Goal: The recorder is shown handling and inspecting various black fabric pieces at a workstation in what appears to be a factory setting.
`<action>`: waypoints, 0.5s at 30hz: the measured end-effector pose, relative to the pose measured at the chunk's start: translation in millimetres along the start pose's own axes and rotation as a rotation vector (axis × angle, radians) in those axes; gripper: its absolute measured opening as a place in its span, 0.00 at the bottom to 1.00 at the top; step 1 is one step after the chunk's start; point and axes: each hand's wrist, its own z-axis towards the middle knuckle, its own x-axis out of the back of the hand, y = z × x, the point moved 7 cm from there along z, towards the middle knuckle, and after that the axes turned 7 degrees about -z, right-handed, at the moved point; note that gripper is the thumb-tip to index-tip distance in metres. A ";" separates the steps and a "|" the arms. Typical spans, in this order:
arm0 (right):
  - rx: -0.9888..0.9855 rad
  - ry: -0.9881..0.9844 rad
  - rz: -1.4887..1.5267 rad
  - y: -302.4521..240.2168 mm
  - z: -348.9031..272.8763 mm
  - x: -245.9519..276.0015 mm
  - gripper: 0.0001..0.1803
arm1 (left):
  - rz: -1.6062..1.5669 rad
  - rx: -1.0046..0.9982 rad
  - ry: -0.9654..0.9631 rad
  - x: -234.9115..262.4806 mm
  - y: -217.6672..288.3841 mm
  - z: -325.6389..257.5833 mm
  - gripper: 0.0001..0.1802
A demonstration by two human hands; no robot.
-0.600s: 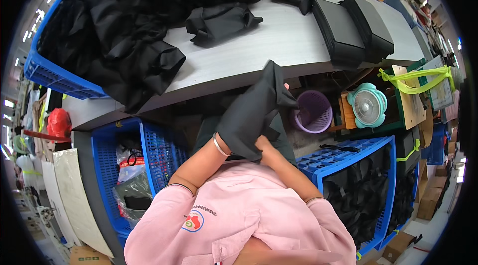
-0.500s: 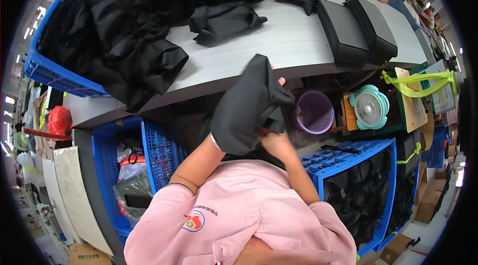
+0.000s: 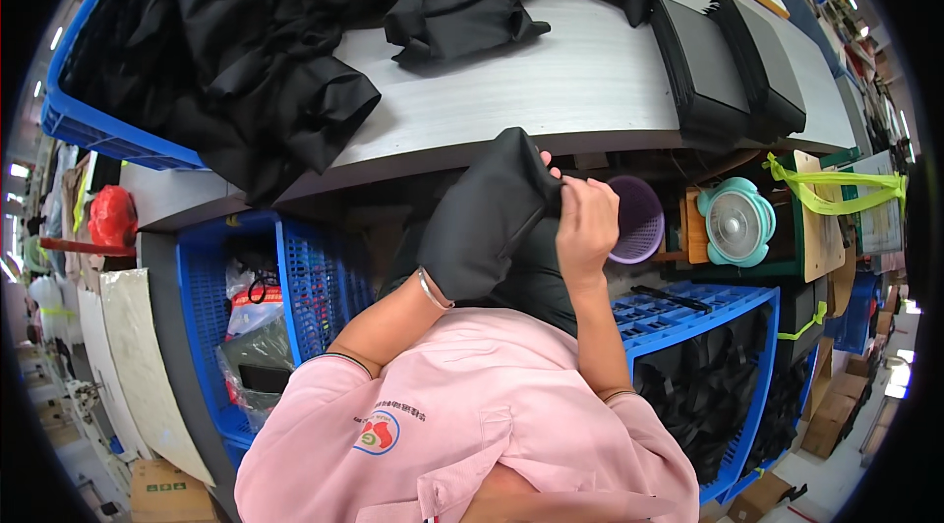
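Observation:
A black fabric pouch (image 3: 484, 213) is pulled over my left hand (image 3: 550, 165) like a sleeve, down to the wrist with its silver bangle. Only my left fingertips show, curled at the pouch's far right edge; the rest of that hand is hidden in the cloth. My right hand (image 3: 588, 228) is closed, pinching the pouch's edge between thumb and fingers right beside the left fingertips. The pouch is held above my lap, in front of the table edge. A similar crumpled black fabric piece (image 3: 457, 27) lies on the table beyond.
The grey-white table (image 3: 551, 90) carries a heap of black fabric (image 3: 236, 41) and two stacks of flat black pieces (image 3: 703, 61). Blue crates (image 3: 285, 277) stand at left and right (image 3: 772, 356). A purple basket (image 3: 639, 218) and a turquoise fan (image 3: 737, 221) are under the table's right side.
My right hand has come up from below the pouch to its upper right edge and pinches it there. The left hand stays in the pouch, which has shifted slightly.

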 end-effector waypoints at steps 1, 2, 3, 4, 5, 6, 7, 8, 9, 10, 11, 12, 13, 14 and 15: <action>0.019 0.033 0.009 5.1 0.3 3.4 0.10 | -0.419 0.029 0.063 7.9 -0.4 -0.8 0.29; -0.489 -0.051 0.542 43.5 -7.4 -8.4 0.08 | 0.267 -0.210 -0.097 10.5 25.0 -8.9 0.28; -0.997 -0.148 1.063 58.9 -30.2 -32.0 0.08 | 0.951 -0.438 -0.252 -1.3 35.5 -19.6 0.28; -1.006 -0.140 1.064 59.2 -30.8 -32.9 0.08 | 0.952 -0.433 -0.257 -3.7 36.9 -20.4 0.28; -1.077 -0.125 1.178 57.3 -32.9 -39.0 0.10 | 1.004 -0.444 -0.240 -5.5 38.4 -20.1 0.31; -1.146 -0.107 1.291 54.5 -34.6 -44.9 0.11 | 1.060 -0.441 -0.220 -5.6 37.6 -18.9 0.35; -1.204 -0.072 1.415 50.9 -35.5 -49.4 0.12 | 1.052 -0.462 -0.225 -4.5 36.4 -18.1 0.35; -1.119 -0.022 1.189 51.3 -32.0 -46.0 0.12 | 1.009 -0.451 -0.215 0.9 32.9 -15.9 0.34; -0.958 -0.040 1.051 45.4 -26.5 -34.8 0.14 | 0.973 -0.432 -0.186 6.5 27.9 -15.0 0.34; -0.944 -0.065 0.895 41.8 -28.6 -29.0 0.17 | 0.967 -0.440 -0.199 3.4 21.0 -19.2 0.34; -0.842 -0.101 0.791 33.7 -24.7 -25.0 0.20 | 0.590 -0.329 -0.076 12.8 14.6 -19.9 0.33; -0.743 -0.083 0.667 26.6 -22.2 -16.3 0.22 | 0.319 -0.289 -0.021 21.6 9.1 -21.3 0.33; -0.593 -0.077 0.547 16.4 -17.5 -7.8 0.25 | 0.211 -0.218 0.044 28.1 0.1 -23.1 0.33; -0.491 -0.057 0.435 8.7 -15.5 0.6 0.29 | 0.466 -0.224 0.005 26.4 -3.1 -25.5 0.34; -0.513 -0.051 0.434 7.5 -16.8 1.8 0.29 | 0.654 -0.223 -0.001 25.9 -6.0 -27.9 0.35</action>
